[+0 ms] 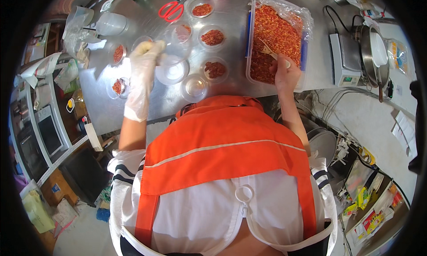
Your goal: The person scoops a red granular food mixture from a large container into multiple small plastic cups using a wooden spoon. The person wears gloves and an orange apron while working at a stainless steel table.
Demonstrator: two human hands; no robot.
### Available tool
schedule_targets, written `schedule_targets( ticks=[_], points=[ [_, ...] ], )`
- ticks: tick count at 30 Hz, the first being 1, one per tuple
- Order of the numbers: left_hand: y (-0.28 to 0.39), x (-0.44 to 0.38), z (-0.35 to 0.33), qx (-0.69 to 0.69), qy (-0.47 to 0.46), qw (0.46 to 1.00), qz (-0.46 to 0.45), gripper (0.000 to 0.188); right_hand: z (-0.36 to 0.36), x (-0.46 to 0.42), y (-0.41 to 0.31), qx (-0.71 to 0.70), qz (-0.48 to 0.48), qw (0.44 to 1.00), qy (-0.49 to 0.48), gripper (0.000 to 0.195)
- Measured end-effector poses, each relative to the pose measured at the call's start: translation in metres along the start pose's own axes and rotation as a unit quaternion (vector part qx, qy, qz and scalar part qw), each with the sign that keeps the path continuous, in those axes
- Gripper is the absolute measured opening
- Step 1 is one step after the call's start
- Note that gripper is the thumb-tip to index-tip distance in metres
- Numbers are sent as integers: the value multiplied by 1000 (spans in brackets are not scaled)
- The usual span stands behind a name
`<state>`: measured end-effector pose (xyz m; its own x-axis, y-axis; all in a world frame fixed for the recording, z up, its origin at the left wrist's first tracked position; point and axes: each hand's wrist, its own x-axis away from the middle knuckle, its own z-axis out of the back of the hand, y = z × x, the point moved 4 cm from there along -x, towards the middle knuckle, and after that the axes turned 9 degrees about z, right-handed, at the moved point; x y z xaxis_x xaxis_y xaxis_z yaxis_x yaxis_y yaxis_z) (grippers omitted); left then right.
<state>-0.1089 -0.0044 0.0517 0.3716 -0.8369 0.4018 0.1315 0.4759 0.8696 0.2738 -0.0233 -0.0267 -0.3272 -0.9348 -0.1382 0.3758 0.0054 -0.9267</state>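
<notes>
My left hand (141, 69), in a translucent glove, holds a clear round plastic piece (178, 45), blurred, above the steel table; whether it is a lid or a bowl I cannot tell. My bare right hand (287, 71) grips the handle of a spoon (267, 48), its head resting on chopped red chili (280, 25) in a large clear plastic bin (249, 62). Between my hands stand round clear cups with red chili, such as one at the middle (212, 37) and one nearer me (215, 70). A clear container (194, 87) without chili sits near the table edge.
Red-handled scissors (171, 11) lie at the back. Two cups of chili (118, 53) are left of my left hand, near a white plastic tub (111, 23). Crumpled plastic film (297, 14) covers the bin's far corner. A digital scale (346, 60) and metal pans (383, 69) stand at the right.
</notes>
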Motion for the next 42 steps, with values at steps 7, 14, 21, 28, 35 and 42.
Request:
schedule_targets(
  ticks=[7, 14, 21, 28, 35, 42],
  points=[
    [6, -11, -85, -84, -93, 964, -236, 26, 46, -5, -17, -273, -178, 937, 128, 22],
    [29, -4, -148, -118, -185, 971, -90, 24, 68, 8, -120, -134, 30, 984, 116, 24],
    [46, 18, -161, -174, -130, 957, -194, 24, 31, 32, -153, 206, 440, 872, -63, 18],
    [28, 15, -154, -51, -193, 980, -19, 22, 46, 25, -145, 116, 327, 938, -8, 21],
    [12, 2, -148, -14, -204, 978, -47, 22, 39, -12, -60, -76, -3, 992, 104, 25],
    [9, 3, -130, 99, -178, 979, 19, 20, 12, -7, -11, -29, -79, 996, 41, 23]
  ],
)
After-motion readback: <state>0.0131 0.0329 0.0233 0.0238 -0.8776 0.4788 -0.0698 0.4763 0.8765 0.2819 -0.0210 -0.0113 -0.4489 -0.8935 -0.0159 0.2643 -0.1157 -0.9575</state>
